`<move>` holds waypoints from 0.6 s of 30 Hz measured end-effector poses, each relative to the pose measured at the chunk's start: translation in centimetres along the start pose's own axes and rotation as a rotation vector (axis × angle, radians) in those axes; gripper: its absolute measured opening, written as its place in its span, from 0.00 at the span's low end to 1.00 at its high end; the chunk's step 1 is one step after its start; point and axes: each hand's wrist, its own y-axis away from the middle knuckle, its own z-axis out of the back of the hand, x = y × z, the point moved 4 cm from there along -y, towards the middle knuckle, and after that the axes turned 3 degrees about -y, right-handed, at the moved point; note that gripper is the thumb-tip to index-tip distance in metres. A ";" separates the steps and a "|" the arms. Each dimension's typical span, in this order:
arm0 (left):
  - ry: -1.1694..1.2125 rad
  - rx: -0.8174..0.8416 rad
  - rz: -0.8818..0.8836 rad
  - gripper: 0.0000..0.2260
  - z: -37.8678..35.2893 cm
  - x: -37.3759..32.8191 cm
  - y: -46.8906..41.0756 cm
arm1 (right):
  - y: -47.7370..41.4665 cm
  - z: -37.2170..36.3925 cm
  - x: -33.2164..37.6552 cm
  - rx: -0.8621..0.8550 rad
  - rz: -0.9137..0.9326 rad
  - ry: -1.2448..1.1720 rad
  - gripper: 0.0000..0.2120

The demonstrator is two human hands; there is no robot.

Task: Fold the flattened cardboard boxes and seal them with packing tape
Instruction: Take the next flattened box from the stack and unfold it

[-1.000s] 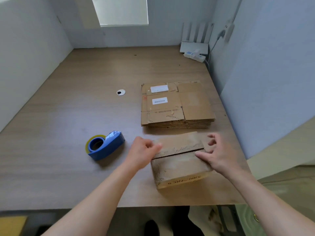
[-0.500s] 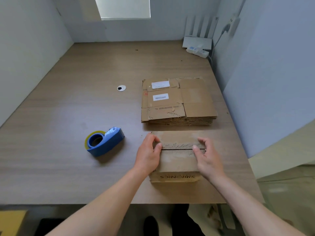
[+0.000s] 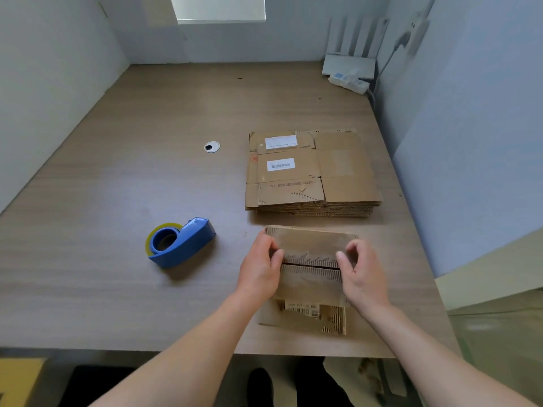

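Since half a second ago, the folded box has been tipped, so that a torn face with a barcode label is now turned toward the near edge of the tabletop, where a printed side was seen before. A blue tape dispenser is laid left of the box, well apart from it, and a round cable grommet is set farther back. The left hand is clamped on the box's left end, its thumb laid by the seam. The two top flaps are met at a narrow seam between the hands. The right hand is clamped likewise on the right end. A stack of flattened boxes is laid just behind the box. A white power strip is seen at the far right corner.
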 end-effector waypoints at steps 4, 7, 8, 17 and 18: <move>-0.059 -0.064 0.011 0.06 0.2 -0.4 -0.8 | -0.9 -0.2 0.6 -0.076 0.012 -0.027 0.07; -0.114 -0.103 -0.010 0.06 0.3 0.3 -0.7 | -1.1 -1.0 0.7 -0.058 0.030 0.017 0.16; -0.123 -0.109 -0.018 0.07 0.2 0.6 -0.6 | -1.2 -1.3 0.6 -0.057 0.034 0.029 0.18; -0.202 0.114 0.199 0.23 -1.8 3.5 -4.5 | -4.5 -4.2 -1.2 0.161 -0.116 0.119 0.21; -0.198 0.111 0.192 0.23 -2.0 3.7 -4.5 | -4.5 -4.3 -1.3 0.142 -0.124 0.108 0.21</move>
